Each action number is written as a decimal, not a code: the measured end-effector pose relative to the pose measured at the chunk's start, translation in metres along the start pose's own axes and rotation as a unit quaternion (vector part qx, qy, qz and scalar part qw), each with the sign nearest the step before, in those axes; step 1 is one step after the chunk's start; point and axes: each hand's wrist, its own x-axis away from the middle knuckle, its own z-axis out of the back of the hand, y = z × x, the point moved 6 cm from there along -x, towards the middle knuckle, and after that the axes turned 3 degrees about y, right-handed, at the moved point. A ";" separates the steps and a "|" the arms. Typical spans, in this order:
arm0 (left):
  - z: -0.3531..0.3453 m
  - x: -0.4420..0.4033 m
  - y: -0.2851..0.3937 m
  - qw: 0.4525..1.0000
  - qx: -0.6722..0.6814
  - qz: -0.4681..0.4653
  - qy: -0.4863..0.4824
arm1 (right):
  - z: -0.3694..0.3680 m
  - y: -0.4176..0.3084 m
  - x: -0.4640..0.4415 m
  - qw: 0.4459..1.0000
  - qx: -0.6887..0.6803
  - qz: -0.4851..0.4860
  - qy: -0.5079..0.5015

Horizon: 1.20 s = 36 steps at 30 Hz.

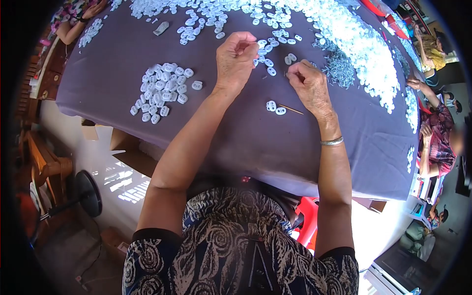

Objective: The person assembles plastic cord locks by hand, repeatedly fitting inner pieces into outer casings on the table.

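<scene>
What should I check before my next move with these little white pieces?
1. Left hand grip: cannot tell. The fingertips are pinched, but anything between them is hidden.
2. Right hand grip: cannot tell. The fingers are pinched too; what they hold, if anything, is too small to make out.
3. Wooden stick lying free: ok. It rests beside two white pieces, with neither hand on it.
4. Left-side pile apart from the big white heap: ok. Bare cloth lies between.
5. Small metal parts apart from the big white heap: not ok. Their edges meet.
</scene>
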 end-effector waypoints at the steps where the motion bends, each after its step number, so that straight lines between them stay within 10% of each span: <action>1: 0.000 0.000 0.001 1.000 0.002 -0.001 0.003 | 0.001 0.001 0.000 1.000 -0.014 -0.010 0.010; 9: 0.016 -0.008 0.007 0.996 0.029 -0.059 0.068 | -0.007 -0.014 -0.004 0.995 -0.093 -0.011 0.019; 20: 0.015 -0.010 0.009 0.998 0.026 -0.045 0.044 | -0.038 -0.050 -0.005 0.980 0.136 0.143 -0.036; 30: -0.024 0.009 -0.003 0.983 -0.054 0.004 -0.178 | -0.009 0.018 0.000 0.925 -0.336 -0.171 0.034; 36: -0.034 0.020 -0.005 0.969 -0.085 0.018 -0.233 | -0.008 0.015 -0.001 0.891 -0.418 -0.168 0.056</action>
